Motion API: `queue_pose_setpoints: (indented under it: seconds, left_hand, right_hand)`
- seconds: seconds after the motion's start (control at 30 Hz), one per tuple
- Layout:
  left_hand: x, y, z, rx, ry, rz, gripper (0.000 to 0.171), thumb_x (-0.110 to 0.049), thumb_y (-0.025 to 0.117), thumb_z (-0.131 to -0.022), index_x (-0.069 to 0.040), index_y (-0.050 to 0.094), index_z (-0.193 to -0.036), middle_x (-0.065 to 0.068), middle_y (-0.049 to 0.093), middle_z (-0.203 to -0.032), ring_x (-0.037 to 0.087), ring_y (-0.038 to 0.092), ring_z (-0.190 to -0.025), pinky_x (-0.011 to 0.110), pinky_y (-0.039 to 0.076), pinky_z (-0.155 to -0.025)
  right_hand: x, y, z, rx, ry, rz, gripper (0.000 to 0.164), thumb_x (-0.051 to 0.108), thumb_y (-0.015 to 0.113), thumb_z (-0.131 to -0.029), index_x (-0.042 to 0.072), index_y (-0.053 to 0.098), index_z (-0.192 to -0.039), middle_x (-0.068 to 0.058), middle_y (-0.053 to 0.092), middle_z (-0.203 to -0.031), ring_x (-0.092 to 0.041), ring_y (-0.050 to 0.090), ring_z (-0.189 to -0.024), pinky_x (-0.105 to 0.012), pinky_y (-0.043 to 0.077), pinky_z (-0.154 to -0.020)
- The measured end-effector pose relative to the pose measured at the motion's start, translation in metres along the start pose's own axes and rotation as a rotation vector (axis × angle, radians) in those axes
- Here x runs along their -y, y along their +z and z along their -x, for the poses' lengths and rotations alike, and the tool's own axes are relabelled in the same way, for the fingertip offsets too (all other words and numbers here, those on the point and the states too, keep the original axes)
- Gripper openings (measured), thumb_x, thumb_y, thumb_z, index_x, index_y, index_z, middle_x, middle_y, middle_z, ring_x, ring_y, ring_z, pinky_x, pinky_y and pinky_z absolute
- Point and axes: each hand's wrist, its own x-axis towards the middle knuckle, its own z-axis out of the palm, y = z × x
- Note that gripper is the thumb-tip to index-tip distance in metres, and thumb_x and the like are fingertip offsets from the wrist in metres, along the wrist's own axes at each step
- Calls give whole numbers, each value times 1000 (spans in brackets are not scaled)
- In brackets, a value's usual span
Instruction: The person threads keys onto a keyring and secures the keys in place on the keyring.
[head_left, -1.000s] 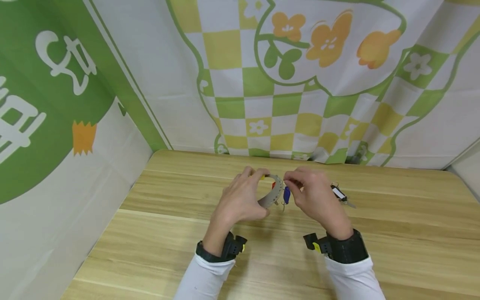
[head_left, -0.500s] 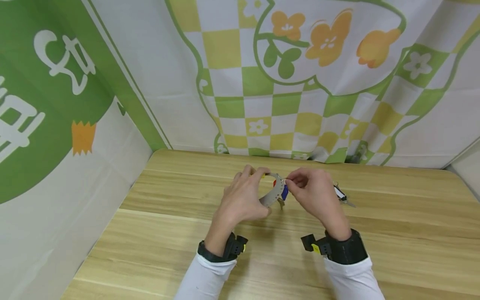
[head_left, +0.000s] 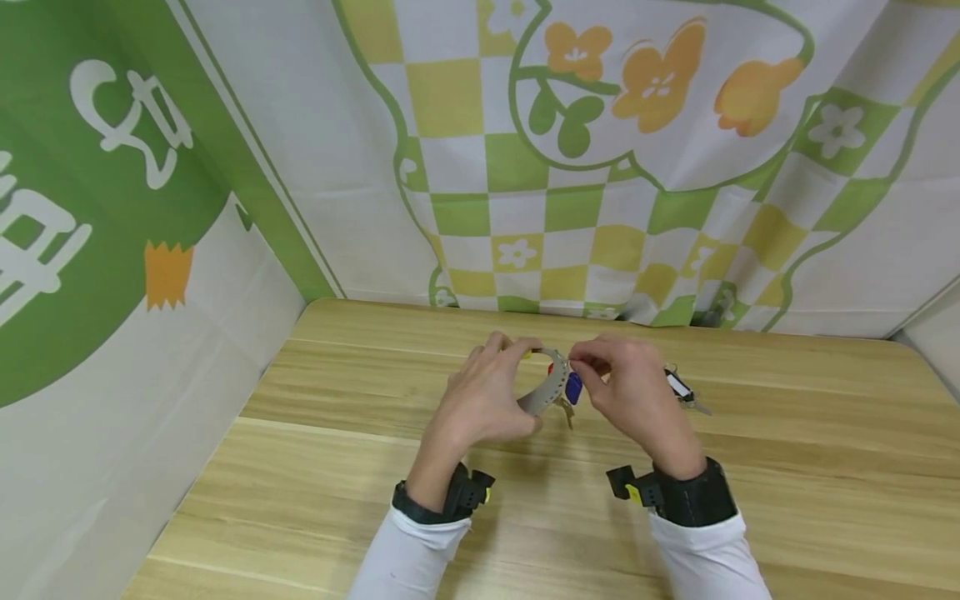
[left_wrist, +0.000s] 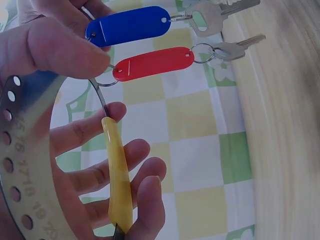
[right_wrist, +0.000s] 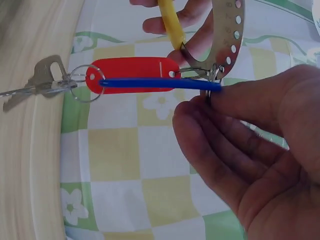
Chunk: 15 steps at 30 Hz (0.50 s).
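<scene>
L hand (head_left: 480,396) holds the metal ring (left_wrist: 30,150) w/ holes & a yellow handle (left_wrist: 119,175), up over the wood table (head_left: 337,475). R hand (head_left: 633,392) pinches the wire ring (right_wrist: 208,95) on the blue tag (left_wrist: 129,26), by the metal ring's edge. The red tag (left_wrist: 153,63) is close beside it; each has a key (left_wrist: 214,20). In the R wrist view, blue blocks some of red. A black tag (head_left: 678,385) lies on the table, R of R hand. Checked cloth (head_left: 517,217) hangs behind.
</scene>
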Motion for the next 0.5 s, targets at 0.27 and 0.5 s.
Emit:
queue_pose_setpoints:
  seconds: [0.27, 0.5]
  left_hand:
    - [-1, 0, 0, -35, -6, 0, 86, -33, 73, -56, -31, 42, -135, -2, 42, -116, 18, 44, -91, 36, 38, -61]
    - [-2, 0, 0, -70, -10, -1, 85, -32, 72, -55, -31, 42, -134, -2, 41, -121, 19, 43, -94, 37, 37, -62]
  right_hand:
    - [3, -2, 1, 39, 283, -154, 8, 18, 64, -83, 13, 68, -89, 4, 63, -73, -10, 59, -62, -27, 46, -56]
    - [6, 0, -1, 21, 375, -212, 9, 15, 62, -84, 9, 68, -88, 0, 64, -73, -14, 61, -62, -27, 46, -55]
